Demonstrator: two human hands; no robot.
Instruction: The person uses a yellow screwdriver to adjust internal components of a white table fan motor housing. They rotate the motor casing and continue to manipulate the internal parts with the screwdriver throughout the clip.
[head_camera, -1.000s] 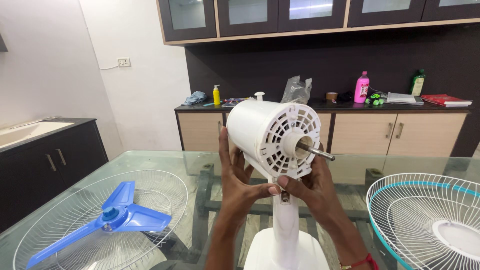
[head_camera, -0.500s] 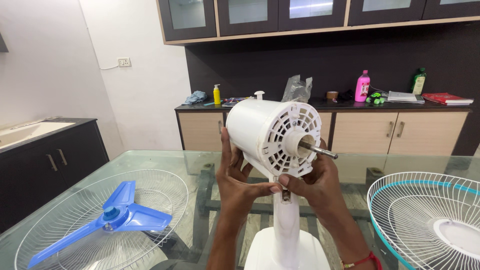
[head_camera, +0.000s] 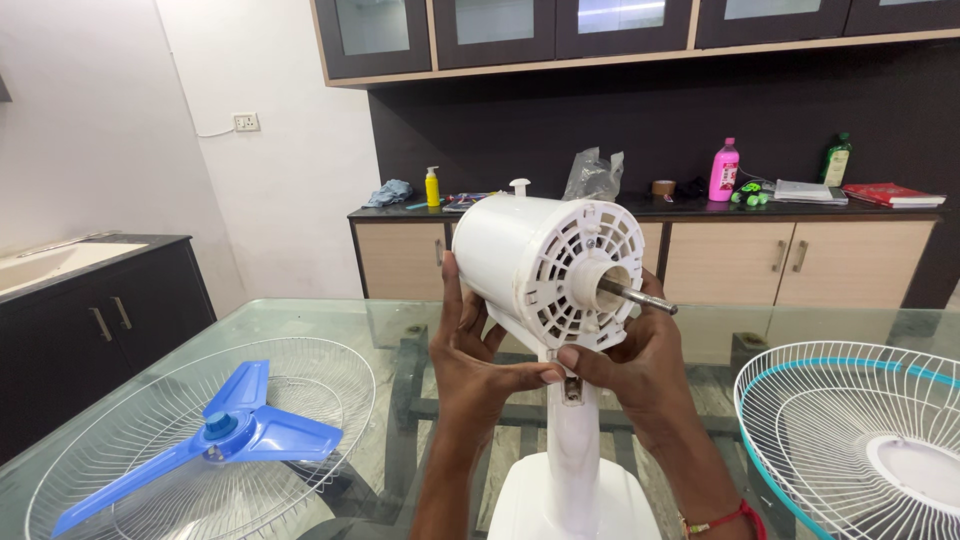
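A white fan motor housing (head_camera: 535, 262) sits atop a white stand (head_camera: 573, 455), its metal shaft (head_camera: 637, 296) pointing right and toward me. My left hand (head_camera: 470, 355) cups the underside of the housing, thumb at the neck joint. From the other side, my right hand (head_camera: 630, 365) grips the same neck just under the housing. On the glass table (head_camera: 400, 330), a blue three-blade fan blade (head_camera: 225, 430) lies in a white wire grille (head_camera: 320, 385) at the left. A second wire grille (head_camera: 850, 420) with a teal rim lies at the right.
A dark counter (head_camera: 650, 212) behind the table carries a yellow bottle (head_camera: 432, 187), a pink bottle (head_camera: 724, 171), a green bottle (head_camera: 836, 160), a plastic bag (head_camera: 592, 175) and books (head_camera: 890, 194). A black cabinet (head_camera: 110, 320) stands at the left.
My hands have shifted slightly around the neck under the housing. The fan parts on the table have not moved.
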